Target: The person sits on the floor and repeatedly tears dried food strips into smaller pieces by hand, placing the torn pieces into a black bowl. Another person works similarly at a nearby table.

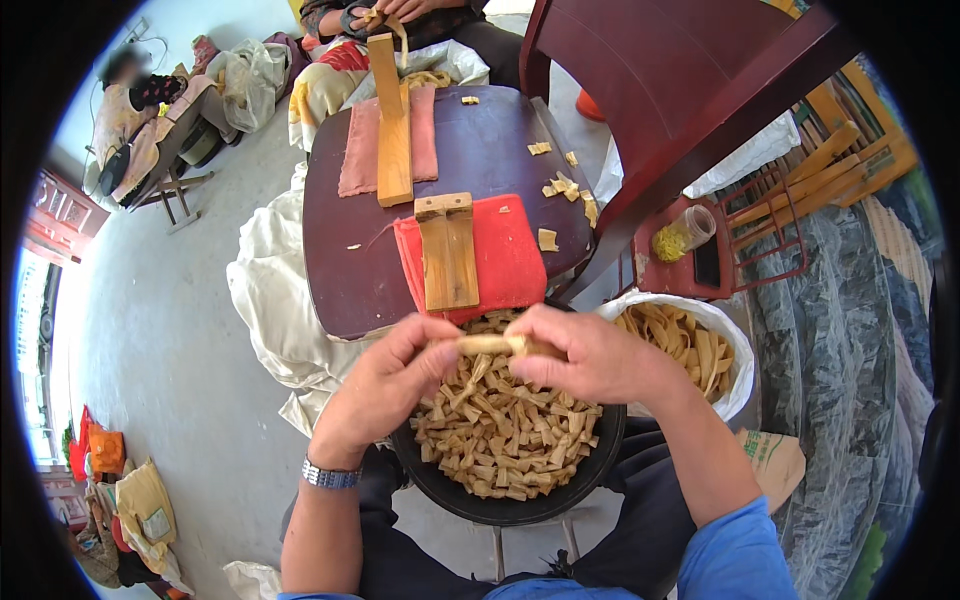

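Note:
Between the fingertips of my left hand [385,378] and my right hand [595,352] is a short, pale tan strip [485,344], stretched sideways. Both hands are closed on it, thumbs toward me. Its right end is partly hidden by my right fingers. Just below sits a black round basin [500,514], filled with many small tan knotted pieces [515,440]. Beyond my hands, an upright wooden block [450,262] stands on a folded red cloth [518,265]. To the right, a white sack [740,345] holds longer, flat tan strips [680,340].
A dark red chair seat [345,280] carries a second wooden stand [396,150] on pink cloth and several scraps [565,188]. Another person's hands [400,10] work at the far side. A jar [685,234] and a phone [707,267] rest on a red stool at right.

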Demonstrator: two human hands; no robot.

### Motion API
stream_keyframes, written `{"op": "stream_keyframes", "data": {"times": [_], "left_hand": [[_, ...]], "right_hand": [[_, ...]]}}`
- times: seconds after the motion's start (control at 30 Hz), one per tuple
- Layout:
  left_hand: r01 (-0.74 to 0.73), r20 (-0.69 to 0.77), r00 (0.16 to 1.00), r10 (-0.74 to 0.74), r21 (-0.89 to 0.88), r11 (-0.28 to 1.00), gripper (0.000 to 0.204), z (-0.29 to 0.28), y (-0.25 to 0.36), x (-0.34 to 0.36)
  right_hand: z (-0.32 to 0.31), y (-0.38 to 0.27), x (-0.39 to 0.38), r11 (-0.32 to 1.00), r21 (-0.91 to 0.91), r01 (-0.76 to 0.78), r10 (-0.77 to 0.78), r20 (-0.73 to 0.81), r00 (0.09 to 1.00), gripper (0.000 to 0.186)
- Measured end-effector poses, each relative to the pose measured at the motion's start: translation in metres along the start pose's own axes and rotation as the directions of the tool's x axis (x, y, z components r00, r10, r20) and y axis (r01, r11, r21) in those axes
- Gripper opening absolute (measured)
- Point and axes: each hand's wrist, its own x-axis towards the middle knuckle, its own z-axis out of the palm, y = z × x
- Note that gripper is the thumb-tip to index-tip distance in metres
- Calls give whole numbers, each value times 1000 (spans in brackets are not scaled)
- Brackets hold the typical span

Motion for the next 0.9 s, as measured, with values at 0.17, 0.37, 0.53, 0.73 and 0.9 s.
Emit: {"op": "stream_keyframes", "data": {"times": [0.17,0.37,0.53,0.73,0.9], "left_hand": [[-125,-288,952,102,-62,990,20,-8,7,40],[-124,-382,917,113,-5,992,20,-10,10,63],[37,-413,909,58,218,975,20,-14,-22,70],[102,-459,872,170,511,854,29,-11,-23,60],[220,-338,938,-82,395,892,41,-3,5,36]], "right_hand": [[-5,14,42,987,-149,67,-115,-342,933,27],[-2,24,66,919,-390,-53,-153,-477,866,33],[10,33,73,862,-482,-155,-73,-421,904,40],[9,38,62,834,-497,-240,26,-399,916,42],[11,23,47,949,-316,-8,-98,-317,943,39]]}}
